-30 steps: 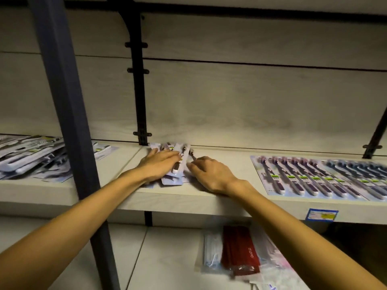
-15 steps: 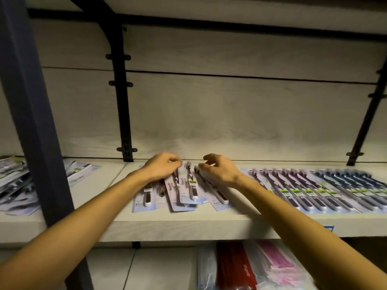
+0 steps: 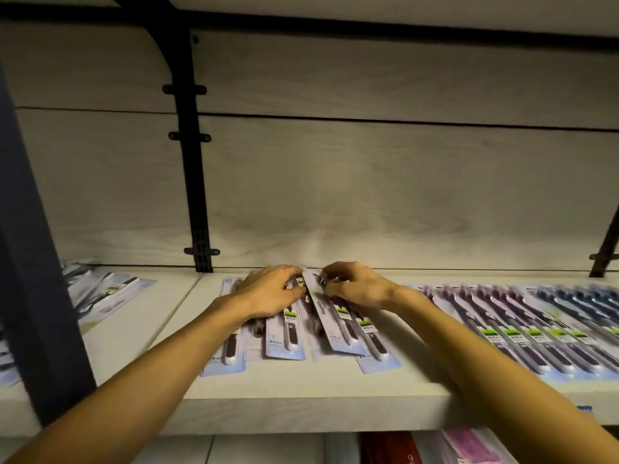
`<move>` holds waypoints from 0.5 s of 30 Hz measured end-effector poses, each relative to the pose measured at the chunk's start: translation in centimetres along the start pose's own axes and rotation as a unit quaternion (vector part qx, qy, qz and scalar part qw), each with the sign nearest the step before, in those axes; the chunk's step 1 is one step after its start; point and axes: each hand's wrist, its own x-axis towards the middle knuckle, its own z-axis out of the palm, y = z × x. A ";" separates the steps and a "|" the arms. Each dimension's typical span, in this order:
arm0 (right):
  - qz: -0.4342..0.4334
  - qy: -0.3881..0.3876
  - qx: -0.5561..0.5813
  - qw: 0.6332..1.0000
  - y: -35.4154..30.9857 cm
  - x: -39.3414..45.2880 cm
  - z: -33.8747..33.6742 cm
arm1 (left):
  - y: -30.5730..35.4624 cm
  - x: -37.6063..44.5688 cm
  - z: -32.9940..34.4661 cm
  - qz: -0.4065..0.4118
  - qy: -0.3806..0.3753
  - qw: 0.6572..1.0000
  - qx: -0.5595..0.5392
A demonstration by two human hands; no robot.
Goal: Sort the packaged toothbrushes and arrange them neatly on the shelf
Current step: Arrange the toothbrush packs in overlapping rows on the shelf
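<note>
Several packaged toothbrushes (image 3: 288,336) lie fanned out, overlapping, on the white shelf (image 3: 301,400) in the middle of the view. My left hand (image 3: 268,293) lies over the upper ends of the left packs, fingers curled onto them. My right hand (image 3: 355,288) pinches the top of a tilted pack (image 3: 330,321) at the back of the shelf. To the right, a neat overlapping row of packs (image 3: 522,326) with purple and blue brushes runs to the frame's edge.
A loose heap of packs (image 3: 100,293) sits on the left shelf section behind a dark upright post (image 3: 30,262). A black bracket (image 3: 194,169) runs up the back panel. Red and pink packets (image 3: 435,447) show below the shelf.
The view has risen and closed in on the shelf. Both hands moved back along the packs to their top ends, and the stack has been spread into a fan.
</note>
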 end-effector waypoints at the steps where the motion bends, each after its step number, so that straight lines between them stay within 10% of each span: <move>1: -0.003 0.001 0.012 1.000 0.5 0.0 -0.2 | 0.3 -0.1 0.0 0.000 0.000 1.000 0.004; 15: 0.013 0.026 -0.069 0.997 2.3 0.0 -1.8 | 1.9 -0.4 -0.4 -0.045 -0.022 0.999 -0.020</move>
